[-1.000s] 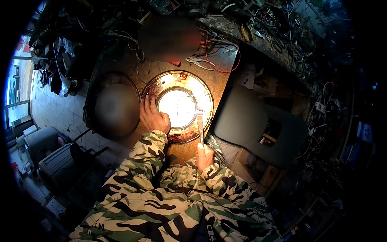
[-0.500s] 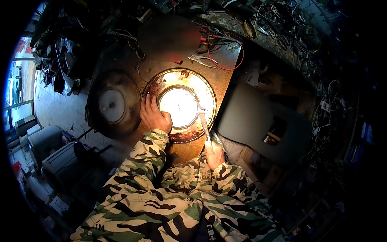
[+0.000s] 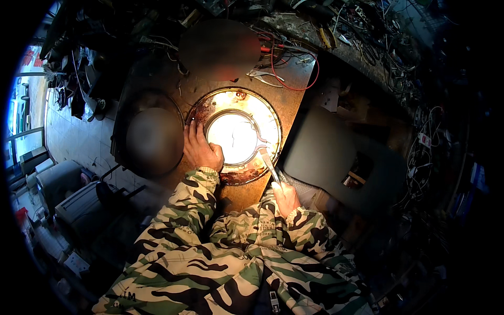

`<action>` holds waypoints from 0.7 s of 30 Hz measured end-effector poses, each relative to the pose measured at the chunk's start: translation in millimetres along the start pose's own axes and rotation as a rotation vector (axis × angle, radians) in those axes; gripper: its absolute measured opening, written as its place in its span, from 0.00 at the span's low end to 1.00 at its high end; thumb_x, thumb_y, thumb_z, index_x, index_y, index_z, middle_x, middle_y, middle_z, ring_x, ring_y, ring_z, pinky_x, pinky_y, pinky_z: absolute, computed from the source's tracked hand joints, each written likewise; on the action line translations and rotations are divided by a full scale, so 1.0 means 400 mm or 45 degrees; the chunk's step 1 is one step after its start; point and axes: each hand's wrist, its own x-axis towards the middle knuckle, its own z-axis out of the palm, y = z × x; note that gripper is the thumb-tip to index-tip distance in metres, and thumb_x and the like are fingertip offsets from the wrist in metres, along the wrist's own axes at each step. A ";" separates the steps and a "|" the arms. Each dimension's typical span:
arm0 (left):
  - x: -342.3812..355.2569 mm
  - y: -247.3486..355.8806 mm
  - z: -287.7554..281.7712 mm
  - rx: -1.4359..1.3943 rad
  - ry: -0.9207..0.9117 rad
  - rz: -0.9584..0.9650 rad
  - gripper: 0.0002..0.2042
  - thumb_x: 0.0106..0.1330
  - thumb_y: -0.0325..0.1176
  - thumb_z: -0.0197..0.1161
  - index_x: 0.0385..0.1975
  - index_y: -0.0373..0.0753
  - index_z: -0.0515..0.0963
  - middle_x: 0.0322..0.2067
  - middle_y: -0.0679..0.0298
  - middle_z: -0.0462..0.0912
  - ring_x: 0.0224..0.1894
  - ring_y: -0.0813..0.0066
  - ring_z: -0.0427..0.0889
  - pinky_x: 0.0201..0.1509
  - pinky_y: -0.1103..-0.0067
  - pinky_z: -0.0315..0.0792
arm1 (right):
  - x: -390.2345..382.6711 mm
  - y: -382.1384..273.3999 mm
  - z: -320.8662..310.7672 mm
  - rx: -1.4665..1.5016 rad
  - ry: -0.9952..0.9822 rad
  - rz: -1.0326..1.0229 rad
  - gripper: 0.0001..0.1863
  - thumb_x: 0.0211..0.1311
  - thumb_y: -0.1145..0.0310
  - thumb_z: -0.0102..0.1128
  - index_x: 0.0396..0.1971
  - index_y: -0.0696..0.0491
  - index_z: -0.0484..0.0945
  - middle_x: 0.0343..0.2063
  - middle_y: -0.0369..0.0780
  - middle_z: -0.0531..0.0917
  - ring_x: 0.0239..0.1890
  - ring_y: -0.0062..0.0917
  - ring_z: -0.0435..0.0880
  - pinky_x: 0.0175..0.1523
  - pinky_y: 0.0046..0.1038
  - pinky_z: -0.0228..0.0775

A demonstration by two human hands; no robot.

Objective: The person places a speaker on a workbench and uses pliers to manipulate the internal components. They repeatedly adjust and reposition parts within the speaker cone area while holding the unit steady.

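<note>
A round metal part [image 3: 270,113], stained rusty brown, lies on the wooden table under bright light. In its middle a ring surrounds a glaring white disc [image 3: 231,139] with a thin dark crack-like line. My left hand [image 3: 201,149] rests flat on the part's left side, fingers stretched toward its far edge. My right hand [image 3: 285,198], near the front right of the part, is closed round a long metal hand tool [image 3: 270,164]. The tool's forked-looking end meets the right side of the inner ring; glare hides its exact shape.
A second, darker round part [image 3: 125,123] sits on the left of the table [image 3: 241,197]. Pliers [image 3: 265,77] and red cables [image 3: 274,65] lie at the far right corner. A dark grey seat-like panel [image 3: 320,152] stands to the right. Wires and scrap clutter the far bench [image 3: 357,37].
My right hand has shifted slightly right with the tool, whose handle now leans further to the right. My left hand stays where it was on the round part.
</note>
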 end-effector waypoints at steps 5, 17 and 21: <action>-0.017 -0.003 0.005 -0.055 -0.057 -0.051 0.32 0.58 0.31 0.55 0.67 0.36 0.65 0.70 0.48 0.64 0.72 0.43 0.59 0.74 0.50 0.53 | 0.016 0.035 -0.055 -0.049 -0.104 -0.019 0.24 0.76 0.51 0.50 0.33 0.60 0.77 0.21 0.47 0.76 0.25 0.37 0.75 0.35 0.39 0.68; -0.022 -0.029 0.012 -0.043 -0.056 -0.023 0.34 0.57 0.33 0.59 0.68 0.37 0.64 0.69 0.49 0.65 0.72 0.42 0.59 0.73 0.49 0.54 | 0.025 0.068 -0.041 0.134 -0.166 -0.005 0.21 0.78 0.56 0.50 0.26 0.55 0.71 0.17 0.30 0.69 0.20 0.15 0.64 0.27 0.25 0.56; -0.021 -0.035 0.011 -0.062 -0.031 -0.021 0.33 0.58 0.33 0.59 0.68 0.37 0.65 0.69 0.49 0.65 0.72 0.42 0.60 0.73 0.49 0.54 | 0.012 0.027 -0.037 0.083 -0.170 0.009 0.22 0.79 0.56 0.49 0.24 0.55 0.70 0.17 0.30 0.69 0.22 0.16 0.65 0.28 0.26 0.58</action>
